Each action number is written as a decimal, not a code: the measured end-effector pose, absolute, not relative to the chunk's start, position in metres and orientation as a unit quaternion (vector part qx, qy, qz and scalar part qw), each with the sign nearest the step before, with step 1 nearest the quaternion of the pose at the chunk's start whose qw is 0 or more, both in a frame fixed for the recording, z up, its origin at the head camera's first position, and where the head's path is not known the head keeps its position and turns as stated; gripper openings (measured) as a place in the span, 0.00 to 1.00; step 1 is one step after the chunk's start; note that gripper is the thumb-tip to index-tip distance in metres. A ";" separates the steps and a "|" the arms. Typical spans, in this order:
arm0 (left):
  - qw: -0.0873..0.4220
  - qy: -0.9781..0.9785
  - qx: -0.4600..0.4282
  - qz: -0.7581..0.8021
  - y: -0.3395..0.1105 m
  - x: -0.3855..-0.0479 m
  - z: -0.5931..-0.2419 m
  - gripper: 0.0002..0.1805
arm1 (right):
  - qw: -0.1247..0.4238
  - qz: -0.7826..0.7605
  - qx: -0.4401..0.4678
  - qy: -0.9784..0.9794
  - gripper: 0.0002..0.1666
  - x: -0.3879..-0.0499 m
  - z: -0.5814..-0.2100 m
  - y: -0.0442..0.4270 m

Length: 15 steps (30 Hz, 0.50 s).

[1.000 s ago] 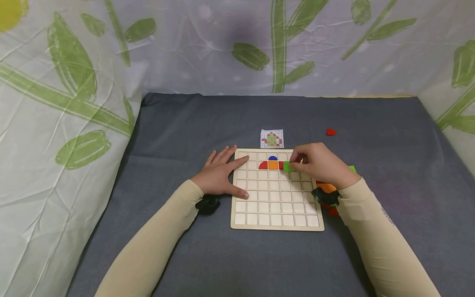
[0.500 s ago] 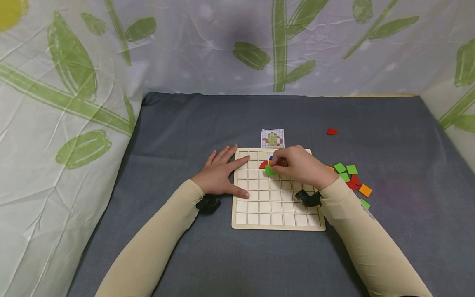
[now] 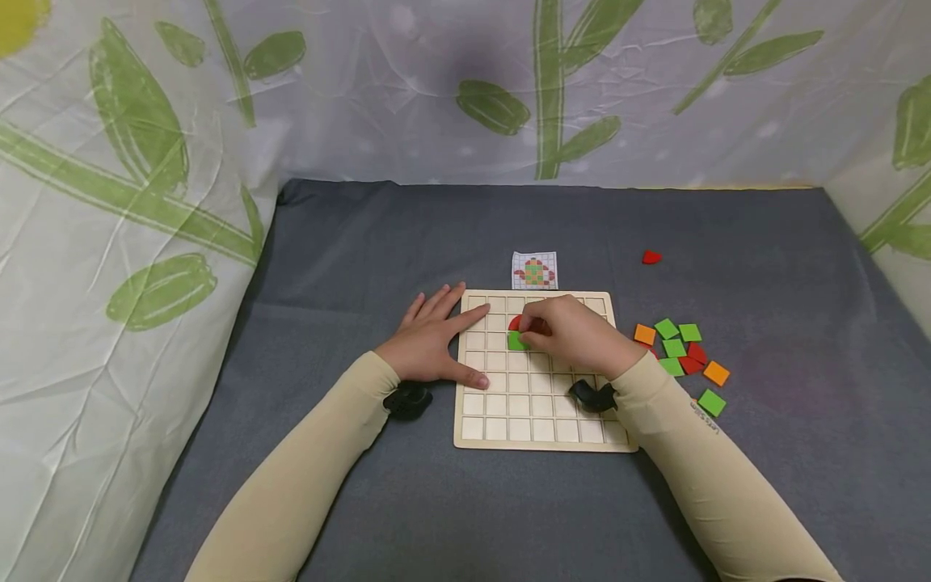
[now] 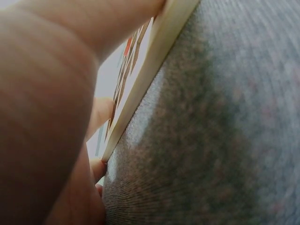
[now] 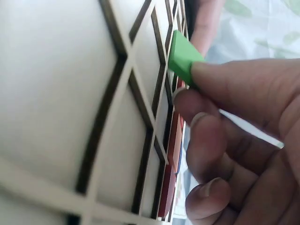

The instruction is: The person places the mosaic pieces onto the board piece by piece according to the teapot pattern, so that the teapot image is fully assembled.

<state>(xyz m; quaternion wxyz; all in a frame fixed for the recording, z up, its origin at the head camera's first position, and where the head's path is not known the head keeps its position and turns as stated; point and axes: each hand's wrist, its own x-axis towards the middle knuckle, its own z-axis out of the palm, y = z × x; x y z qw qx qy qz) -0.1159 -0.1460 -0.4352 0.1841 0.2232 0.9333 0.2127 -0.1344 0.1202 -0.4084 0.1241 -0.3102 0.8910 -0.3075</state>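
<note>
Your right hand [image 3: 578, 335] is over the upper middle of the wooden grid board [image 3: 507, 406], its thumb and index finger pinching a green square tile [image 3: 517, 341]. The tile is tilted against the board's surface, just on your side of a red rounded piece [image 3: 515, 322] set in the grid; whether its edge touches the board you cannot tell from these views. In the right wrist view, more red, an orange and a blue-edged piece show in the board behind your fingers.

Your left hand [image 3: 429, 349] grasps nothing: its fingers are spread at the board's left edge, with the thumb and index finger lying on the board.

Just beyond the board's far edge lies a small picture card [image 3: 534, 271]. To the board's right, on the grey cloth-covered tabletop [image 3: 364, 242], is a loose cluster of green tiles [image 3: 674, 347], red pieces [image 3: 696, 353] and orange tiles [image 3: 716, 373]. A red heart-shaped piece [image 3: 651, 257] lies apart, beyond the board's far right corner.
</note>
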 end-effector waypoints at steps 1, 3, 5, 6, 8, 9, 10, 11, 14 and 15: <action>0.184 0.933 0.223 0.214 -0.146 -0.116 -0.435 0.64 | 0.120 -0.304 -0.314 0.891 0.06 -0.134 -0.409 0.120; 0.184 0.932 0.223 0.216 -0.146 -0.116 -0.435 0.64 | 0.112 -0.299 -0.321 0.892 0.06 -0.134 -0.410 0.119; 0.185 0.932 0.223 0.217 -0.146 -0.116 -0.435 0.64 | 0.106 -0.295 -0.325 0.892 0.06 -0.134 -0.410 0.119; 0.185 0.932 0.223 0.216 -0.146 -0.116 -0.435 0.64 | 0.103 -0.293 -0.327 0.892 0.06 -0.133 -0.410 0.120; 0.184 0.933 0.224 0.213 -0.146 -0.116 -0.436 0.64 | 0.100 -0.288 -0.332 0.893 0.06 -0.133 -0.411 0.120; 0.185 0.933 0.223 0.213 -0.146 -0.116 -0.436 0.64 | 0.099 -0.286 -0.333 0.893 0.05 -0.133 -0.411 0.119; 0.184 0.933 0.224 0.213 -0.146 -0.116 -0.436 0.64 | 0.098 -0.285 -0.333 0.893 0.05 -0.133 -0.411 0.119; 0.183 0.933 0.224 0.213 -0.146 -0.116 -0.436 0.64 | 0.098 -0.283 -0.333 0.894 0.05 -0.133 -0.411 0.119; 0.182 0.932 0.226 0.216 -0.146 -0.116 -0.437 0.64 | 0.103 -0.283 -0.329 0.895 0.05 -0.132 -0.411 0.118; 0.183 0.932 0.226 0.216 -0.146 -0.116 -0.437 0.64 | 0.104 -0.283 -0.328 0.895 0.05 -0.131 -0.412 0.118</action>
